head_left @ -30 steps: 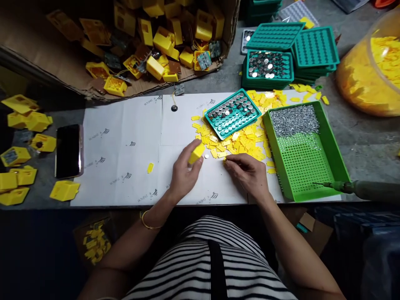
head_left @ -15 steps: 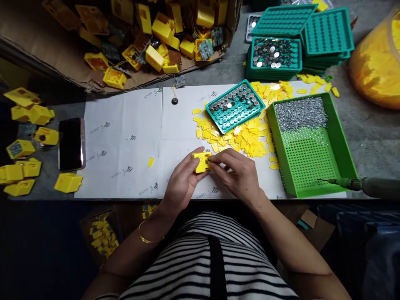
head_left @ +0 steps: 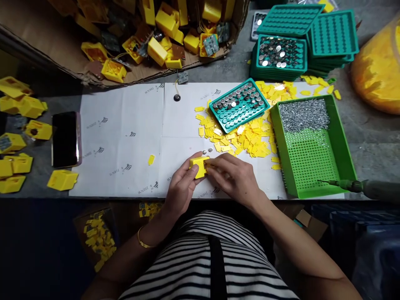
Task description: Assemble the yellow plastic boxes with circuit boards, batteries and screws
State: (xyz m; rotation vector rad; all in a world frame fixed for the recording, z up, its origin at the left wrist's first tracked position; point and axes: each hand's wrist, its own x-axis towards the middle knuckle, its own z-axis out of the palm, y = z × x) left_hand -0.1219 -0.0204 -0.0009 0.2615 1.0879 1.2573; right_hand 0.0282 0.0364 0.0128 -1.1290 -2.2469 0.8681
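My left hand (head_left: 183,183) grips a small yellow plastic housing (head_left: 198,167) with a cluster of tiny holes in its face, thumb on top. At the housing's right side, the closed fingertips of my right hand (head_left: 236,175) press at an opening; whatever they pinch is hidden. Just beyond the housing, two button cells (head_left: 210,150) lie on the white paper. Farther off, a teal tray (head_left: 239,106) holds rows of button cells and rests by a spread of small yellow battery covers (head_left: 250,139).
On the right stands a green basket (head_left: 315,166) of small screws, with a screwdriver tip (head_left: 340,183) over it. Teal trays (head_left: 334,33) are stacked behind. A cardboard box (head_left: 62,50) of yellow housings fills the back left, and a phone (head_left: 65,139) lies left.
The housing has turned and shifted slightly left and down in my left hand. My right fingers remain at its right side. Two button cells now show clearly beyond it. The view has shifted slightly.
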